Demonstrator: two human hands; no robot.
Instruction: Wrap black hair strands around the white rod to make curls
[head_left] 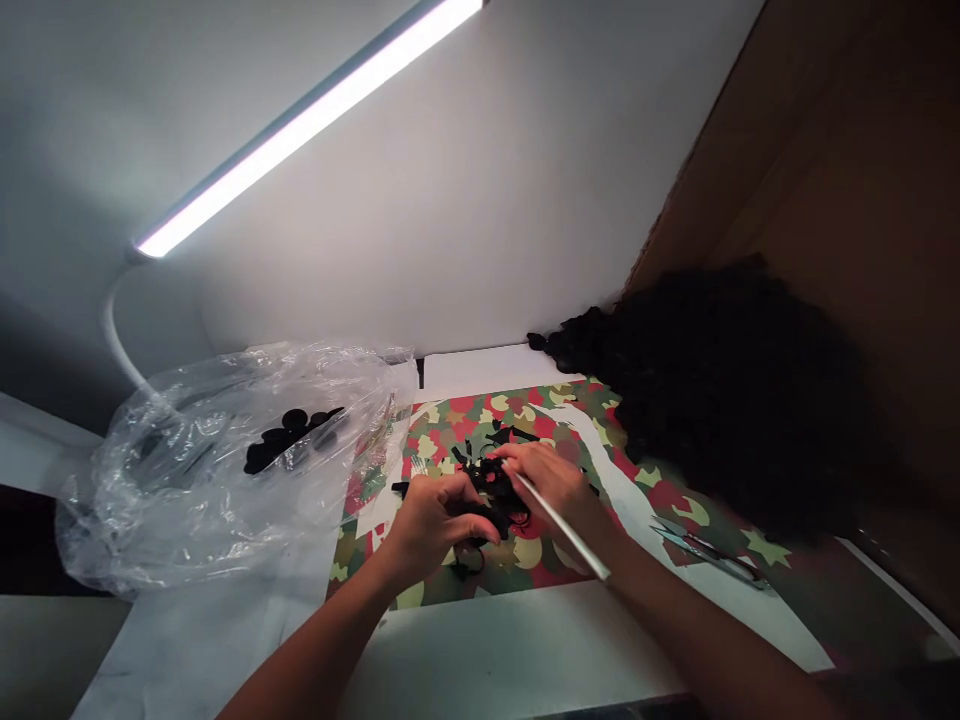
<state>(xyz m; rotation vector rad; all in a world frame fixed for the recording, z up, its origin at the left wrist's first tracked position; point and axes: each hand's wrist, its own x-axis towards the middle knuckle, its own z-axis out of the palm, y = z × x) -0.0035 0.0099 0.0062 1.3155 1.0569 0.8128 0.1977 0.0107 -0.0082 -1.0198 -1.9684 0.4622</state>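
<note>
My left hand (431, 522) pinches a dark black piece (484, 518) between thumb and fingers, low over the patterned sheet. Close beside it, my right hand (553, 482) grips a thin white stick-like tool (566, 532), its long end slanting back over my wrist. The tool's working tip is hidden by my fingers. Small black scraps (469, 463) and strips lie around and between both hands. Beneath them spreads a red, green and cream camouflage-patterned sheet (435, 418).
At left lies a clear plastic bag (202, 520) with several black round pieces (294, 421) in it. A large black heap (735, 400) rises at right against a cardboard sheet (862, 160). Scissors (709, 553) lie right of my right hand. A lit lamp (315, 125) hangs above.
</note>
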